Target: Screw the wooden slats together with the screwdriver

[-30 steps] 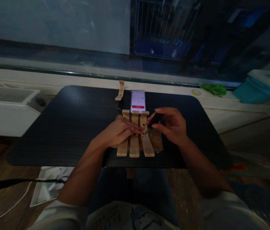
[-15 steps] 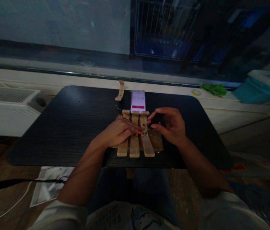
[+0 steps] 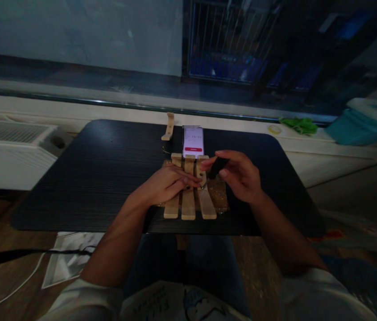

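Three curved light-wood pieces lie side by side near the table's front, their upturned ends toward the far side. A brown packet (image 3: 221,200) lies beneath the wooden pieces (image 3: 188,208). My left hand (image 3: 164,183) stretches flat across them, fingers extended, its fingertips resting on the right-hand piece (image 3: 207,206). My right hand (image 3: 242,174) grips a screwdriver (image 3: 217,167) by its black handle. The tool slants down to the left, its tip at the right-hand piece beside my left fingertips. Whether a screw sits under the tip is too small to tell.
Beyond the wood, a lit phone (image 3: 193,141) lies on the black table (image 3: 118,178). Another curved wooden piece (image 3: 168,127) is at the table's far edge. A radiator (image 3: 10,154) stands left; a green cloth (image 3: 298,125) and teal bin (image 3: 364,122) are right.
The fingers of my right hand have shifted around the screwdriver handle, and the handle has tilted slightly. My left hand and the wooden pieces stay in place.
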The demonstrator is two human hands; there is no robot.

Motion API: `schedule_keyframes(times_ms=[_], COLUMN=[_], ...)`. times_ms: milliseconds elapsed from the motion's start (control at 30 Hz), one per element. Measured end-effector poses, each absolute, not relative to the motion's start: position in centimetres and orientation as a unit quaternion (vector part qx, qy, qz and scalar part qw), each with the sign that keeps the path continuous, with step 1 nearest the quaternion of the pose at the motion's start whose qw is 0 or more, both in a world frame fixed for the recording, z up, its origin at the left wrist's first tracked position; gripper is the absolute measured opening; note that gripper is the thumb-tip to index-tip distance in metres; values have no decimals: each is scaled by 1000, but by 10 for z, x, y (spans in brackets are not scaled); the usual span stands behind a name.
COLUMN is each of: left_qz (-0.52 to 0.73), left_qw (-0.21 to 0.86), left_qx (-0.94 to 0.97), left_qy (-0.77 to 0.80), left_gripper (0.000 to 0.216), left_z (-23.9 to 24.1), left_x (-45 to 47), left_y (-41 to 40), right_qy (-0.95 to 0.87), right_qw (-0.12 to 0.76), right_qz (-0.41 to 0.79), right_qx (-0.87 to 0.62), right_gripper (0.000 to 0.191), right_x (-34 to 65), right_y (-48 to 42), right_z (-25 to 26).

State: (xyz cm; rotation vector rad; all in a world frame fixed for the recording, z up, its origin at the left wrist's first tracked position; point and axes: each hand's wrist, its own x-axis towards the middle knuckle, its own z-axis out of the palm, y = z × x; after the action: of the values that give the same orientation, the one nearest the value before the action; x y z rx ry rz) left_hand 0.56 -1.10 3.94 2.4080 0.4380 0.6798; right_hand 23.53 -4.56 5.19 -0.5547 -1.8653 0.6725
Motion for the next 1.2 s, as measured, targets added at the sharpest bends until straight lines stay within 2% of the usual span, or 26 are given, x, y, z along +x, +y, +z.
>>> schedule_keyframes(times_ms=[167, 600, 1200], left_qz=[255, 250, 257], left_qw=[291, 294, 290], left_qx=[907, 907, 908], left_qy=[164, 169, 160], left_gripper=[40, 39, 40], left_z=[38, 39, 39], left_x=[5, 5, 6], left_y=[-11, -11, -11], right_qy=[-766, -747, -755], right_qw=[515, 559, 565], right_qz=[318, 232, 216], right_qx=[-217, -274, -251], right_gripper=[41, 43, 51], right_x=[232, 235, 231], right_y=[-46, -41, -42], right_z=[55, 46, 49])
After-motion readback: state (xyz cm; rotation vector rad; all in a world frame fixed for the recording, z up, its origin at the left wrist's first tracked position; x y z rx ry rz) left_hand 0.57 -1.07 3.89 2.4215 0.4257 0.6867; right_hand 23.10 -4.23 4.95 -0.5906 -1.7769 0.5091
